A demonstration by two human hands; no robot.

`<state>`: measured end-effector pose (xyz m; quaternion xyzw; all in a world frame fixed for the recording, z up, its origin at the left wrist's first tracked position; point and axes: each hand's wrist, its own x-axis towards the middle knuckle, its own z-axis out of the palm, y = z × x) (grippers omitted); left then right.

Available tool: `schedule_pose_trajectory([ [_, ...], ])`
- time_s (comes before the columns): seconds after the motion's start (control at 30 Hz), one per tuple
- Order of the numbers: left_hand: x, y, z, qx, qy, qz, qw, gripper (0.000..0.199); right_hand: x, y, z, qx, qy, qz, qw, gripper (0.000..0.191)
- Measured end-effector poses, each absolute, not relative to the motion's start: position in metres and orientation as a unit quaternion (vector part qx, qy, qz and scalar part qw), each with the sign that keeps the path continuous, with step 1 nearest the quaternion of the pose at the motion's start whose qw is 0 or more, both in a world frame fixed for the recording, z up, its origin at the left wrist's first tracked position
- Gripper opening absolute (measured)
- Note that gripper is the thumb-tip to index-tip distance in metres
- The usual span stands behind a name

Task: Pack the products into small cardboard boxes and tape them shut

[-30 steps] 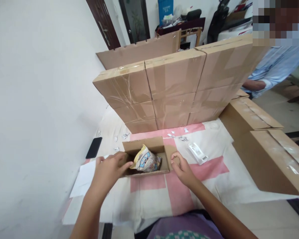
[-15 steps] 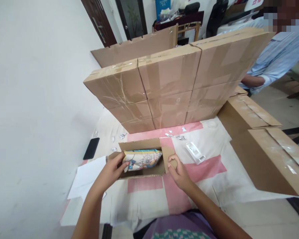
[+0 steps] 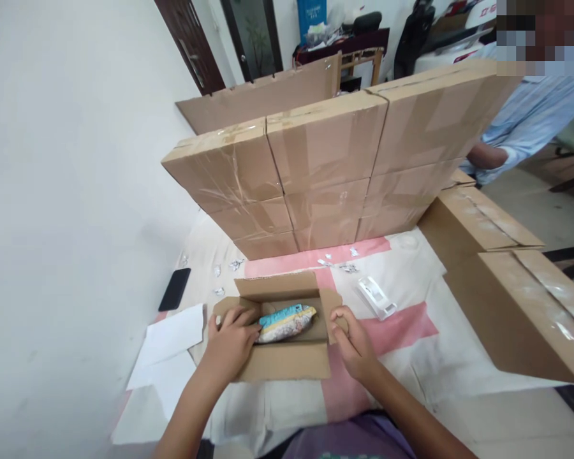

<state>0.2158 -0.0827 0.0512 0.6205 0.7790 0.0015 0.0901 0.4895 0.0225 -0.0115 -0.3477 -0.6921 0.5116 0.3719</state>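
A small open cardboard carton stands on the cloth in front of me with its flaps raised. Inside lies a plump, soft printed packet, blue and yellow on top with a pale patterned side. My left hand reaches over the carton's left end, its fingers bent and closed at the packet's left end; the fingertips are partly hidden. At the opposite end, my right hand is closed in a pinch on the carton's right flap.
Taped cardboard boxes form a wall behind the carton. A white plastic tape dispenser-like object lies right, paper sheets and a black phone left. More boxes stand at right. A person in a light-blue shirt is beyond.
The packet has gone down into the carton and turned so its blue top shows. The carton sits nearer me, and its near flap is now visible. My left hand has moved right and lower.
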Motion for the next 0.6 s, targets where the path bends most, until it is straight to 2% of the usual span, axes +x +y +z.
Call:
schedule_pose_trajectory([
  [0.07, 0.218, -0.08, 0.051, 0.632, 0.768, 0.012, 0.101, 0.031, 0.493, 0.021, -0.014, -0.343, -0.702, 0.489, 0.388, 0.011],
  [0.1, 0.218, -0.079, 0.053, 0.639, 0.763, 0.03, 0.097, 0.03, 0.493, 0.021, -0.015, -0.329, -0.708, 0.47, 0.411, 0.019],
  [0.17, 0.213, -0.08, 0.057, 0.629, 0.767, 0.117, 0.047, 0.027, 0.493, 0.02, -0.016, -0.285, -0.723, 0.433, 0.456, 0.037],
  [0.2, 0.21, -0.083, 0.058, 0.598, 0.779, 0.186, 0.008, 0.029, 0.493, 0.021, -0.015, -0.261, -0.738, 0.419, 0.46, 0.04],
  [0.27, 0.206, -0.092, 0.051, 0.49, 0.798, 0.351, -0.031, 0.046, 0.492, 0.023, -0.015, -0.228, -0.78, 0.409, 0.415, 0.035],
  [0.3, 0.206, -0.097, 0.043, 0.435, 0.792, 0.43, -0.013, 0.055, 0.492, 0.026, -0.014, -0.217, -0.798, 0.414, 0.381, 0.035],
  [0.37, 0.209, -0.109, 0.023, 0.379, 0.751, 0.533, 0.087, 0.065, 0.493, 0.034, -0.013, -0.199, -0.811, 0.438, 0.333, 0.039],
  [0.47, 0.216, -0.121, -0.009, 0.433, 0.696, 0.53, 0.216, 0.091, 0.496, 0.048, -0.009, -0.174, -0.806, 0.482, 0.296, 0.038],
  [0.6, 0.207, -0.13, -0.026, 0.529, 0.649, 0.496, 0.229, 0.116, 0.502, 0.064, -0.002, -0.151, -0.802, 0.523, 0.247, 0.037],
])
